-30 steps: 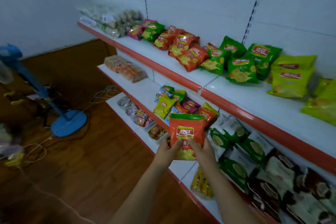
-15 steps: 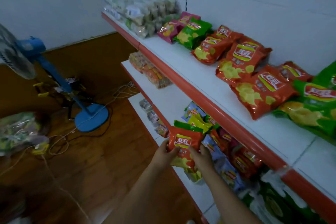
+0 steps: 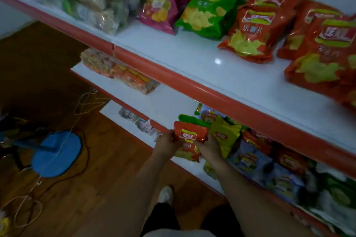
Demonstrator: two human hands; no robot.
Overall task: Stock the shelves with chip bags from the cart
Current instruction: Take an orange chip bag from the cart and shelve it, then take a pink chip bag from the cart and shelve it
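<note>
I hold an orange chip bag (image 3: pixel 189 136) with a green top edge in both hands, at the front of the middle shelf (image 3: pixel 165 102). My left hand (image 3: pixel 167 143) grips its left side and my right hand (image 3: pixel 209 147) grips its right side. A yellow bag (image 3: pixel 224 135) lies against my right hand, beside more bags under the top shelf. The top shelf (image 3: pixel 192 77) carries pink (image 3: pixel 161 9), green (image 3: pixel 209 10) and orange chip bags (image 3: pixel 256 25). The cart is out of sight.
A wrapped snack pack (image 3: pixel 117 70) lies on the middle shelf to the left. Small packets (image 3: pixel 136 119) sit on the lowest shelf. A blue fan base (image 3: pixel 56 153) and loose cords (image 3: pixel 84 106) rest on the wooden floor at left. My shoe (image 3: pixel 165 195) is below.
I have stepped left and closer along the shelves, and the view has tilted down. Both hands carried the orange bag toward the middle shelf, beside the yellow bag.
</note>
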